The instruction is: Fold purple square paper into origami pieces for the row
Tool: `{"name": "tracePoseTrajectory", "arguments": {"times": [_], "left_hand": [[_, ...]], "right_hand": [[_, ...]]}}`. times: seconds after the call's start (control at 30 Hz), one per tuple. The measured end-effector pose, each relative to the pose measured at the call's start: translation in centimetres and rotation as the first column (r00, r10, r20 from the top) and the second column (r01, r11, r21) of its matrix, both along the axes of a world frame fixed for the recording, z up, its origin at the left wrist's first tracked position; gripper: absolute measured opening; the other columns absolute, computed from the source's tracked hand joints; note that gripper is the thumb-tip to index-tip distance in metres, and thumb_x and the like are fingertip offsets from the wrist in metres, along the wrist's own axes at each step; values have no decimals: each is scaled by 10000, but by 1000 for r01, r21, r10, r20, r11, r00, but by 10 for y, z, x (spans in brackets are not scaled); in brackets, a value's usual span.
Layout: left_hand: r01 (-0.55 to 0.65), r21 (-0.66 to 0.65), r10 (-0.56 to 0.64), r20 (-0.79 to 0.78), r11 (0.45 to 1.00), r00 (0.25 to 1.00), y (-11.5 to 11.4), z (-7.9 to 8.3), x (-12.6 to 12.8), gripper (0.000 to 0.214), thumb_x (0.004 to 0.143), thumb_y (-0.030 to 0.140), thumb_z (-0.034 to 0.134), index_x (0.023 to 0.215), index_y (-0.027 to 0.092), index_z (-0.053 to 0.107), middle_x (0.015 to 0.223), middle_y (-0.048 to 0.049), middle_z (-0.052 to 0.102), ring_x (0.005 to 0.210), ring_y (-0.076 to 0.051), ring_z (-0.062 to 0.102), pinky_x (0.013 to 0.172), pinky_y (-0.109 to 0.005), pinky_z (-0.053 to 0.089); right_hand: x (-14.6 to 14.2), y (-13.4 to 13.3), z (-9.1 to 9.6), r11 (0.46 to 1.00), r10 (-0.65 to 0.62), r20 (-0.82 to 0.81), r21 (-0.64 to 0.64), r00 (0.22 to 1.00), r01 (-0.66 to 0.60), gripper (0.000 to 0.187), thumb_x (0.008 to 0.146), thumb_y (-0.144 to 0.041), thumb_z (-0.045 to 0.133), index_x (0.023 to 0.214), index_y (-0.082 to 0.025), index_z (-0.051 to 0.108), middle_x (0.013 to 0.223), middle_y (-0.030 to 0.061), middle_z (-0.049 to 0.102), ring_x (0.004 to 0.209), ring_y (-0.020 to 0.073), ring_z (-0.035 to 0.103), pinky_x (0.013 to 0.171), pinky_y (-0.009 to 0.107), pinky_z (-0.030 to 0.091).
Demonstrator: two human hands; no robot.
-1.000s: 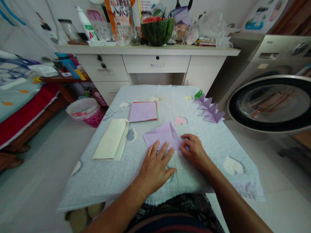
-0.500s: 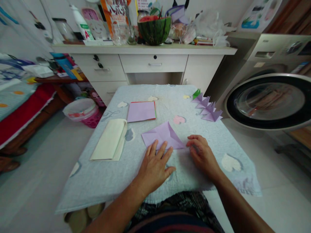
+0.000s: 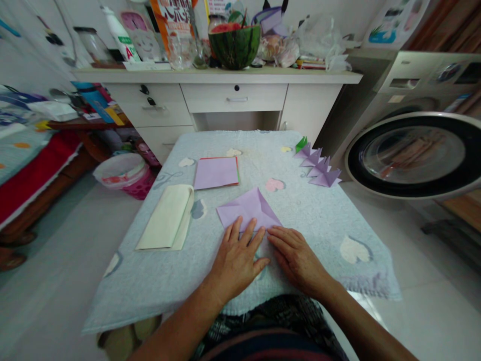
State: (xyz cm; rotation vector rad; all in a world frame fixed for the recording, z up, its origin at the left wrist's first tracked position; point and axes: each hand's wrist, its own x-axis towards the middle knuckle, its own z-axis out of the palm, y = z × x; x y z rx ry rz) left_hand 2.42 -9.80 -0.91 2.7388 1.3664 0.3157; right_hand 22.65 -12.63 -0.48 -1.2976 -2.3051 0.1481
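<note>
A partly folded lilac paper [image 3: 246, 208] lies on the cloth-covered table [image 3: 319, 220] in front of me. My left hand [image 3: 236, 260] rests flat with fingers spread, its fingertips pressing the paper's near edge. My right hand [image 3: 295, 258] lies flat beside it, fingers stretched toward the paper's near right corner and touching its edge. Neither hand holds anything.
A stack of coloured square sheets [image 3: 216, 172] lies behind the folded paper. A folded cream cloth [image 3: 167, 216] lies to the left. Several finished lilac paper shapes [image 3: 317, 165] sit at the far right edge. A desk with a halved watermelon [image 3: 235, 45] stands behind; a washing machine [image 3: 409, 150] is right.
My right hand has slid left along the paper's near edge and flattened out, ending next to my left hand. The left hand has stayed on the paper.
</note>
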Motion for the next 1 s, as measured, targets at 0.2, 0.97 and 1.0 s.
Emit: {"name": "tracePoseTrajectory", "arguments": {"times": [0.2, 0.97, 1.0], "left_hand": [[12, 4, -12, -5, 1000, 1000, 1, 0, 0, 660, 876, 573, 532, 1449, 277, 391, 1548, -73, 344, 1444, -370, 211, 1135, -567, 252], [40, -89, -40, 8, 995, 999, 2, 8, 2, 641, 889, 585, 513, 1444, 289, 392, 1558, -122, 298, 1432, -325, 258, 1142, -511, 252], [39, -90, -38, 6, 995, 999, 2, 8, 3, 644, 885, 603, 504, 1440, 293, 398, 1557, -120, 301, 1430, -329, 257, 1140, -514, 250]], "right_hand": [[0, -1, 0, 1000, 0, 68, -31, 998, 2, 403, 914, -168, 501, 1314, -131, 540, 1364, 127, 573, 1286, 251, 498, 1073, 478, 400], [45, -4, 0, 989, -138, 138, -28, 981, 143, 388, 934, -258, 503, 1319, -243, 547, 1380, 70, 570, 1293, 261, 499, 1034, 532, 410], [48, -4, -1, 989, -141, 122, -27, 982, 145, 386, 935, -257, 498, 1318, -239, 547, 1373, 72, 575, 1290, 264, 500, 1030, 531, 414]]}}
